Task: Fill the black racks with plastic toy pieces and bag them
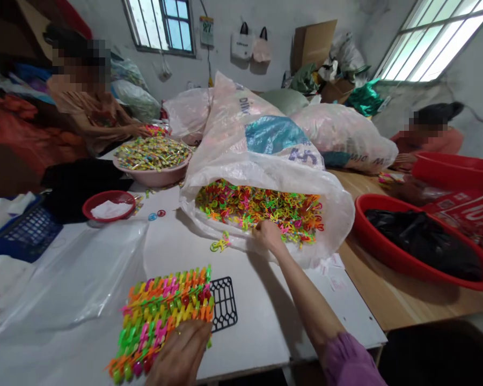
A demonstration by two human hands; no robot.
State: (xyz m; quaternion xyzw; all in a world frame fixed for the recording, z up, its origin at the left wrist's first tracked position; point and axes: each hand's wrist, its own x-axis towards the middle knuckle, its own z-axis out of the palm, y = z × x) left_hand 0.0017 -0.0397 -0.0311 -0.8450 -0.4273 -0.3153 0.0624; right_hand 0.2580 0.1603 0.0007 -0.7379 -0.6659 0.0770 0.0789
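The right hand [268, 236] was at the lower lip of a large white woven sack [225, 139], its fingers curled with their tips hidden, so I could not tell whether they had hold of a piece, the lip, or nothing. Inside the sack's mouth lay a heap of bright plastic pieces [245, 201], green, orange, pink, yellow and red, so tangled that single shapes were hard to make out; how far back the heap went was hidden by the sack itself. A few loose pieces [221, 244] sat on the white tabletop [257, 321] just outside the mouth. The left hand [183, 348] lay over the lower right part of a block of similar pieces [165, 289] set in close rows at the near side of the table; its fingers were together and bent slightly downward, covering what was under them, and I could not tell whether they gripped anything. The right end of a black openwork frame [225, 303] showed beside the block, the rest of it out of sight. The left wrist was cut off by the bottom edge, while the right forearm ran down to a purple sleeve [348, 359], also cropped. Beyond, a person [92, 107] sat behind a pink basin [153, 177] of small wrapped items too fine to identify, and another person [434, 136] was partly hidden behind a red basin [459, 171]. A black plastic bag [422, 236] filled a red tub [380, 257], its contents concealed.
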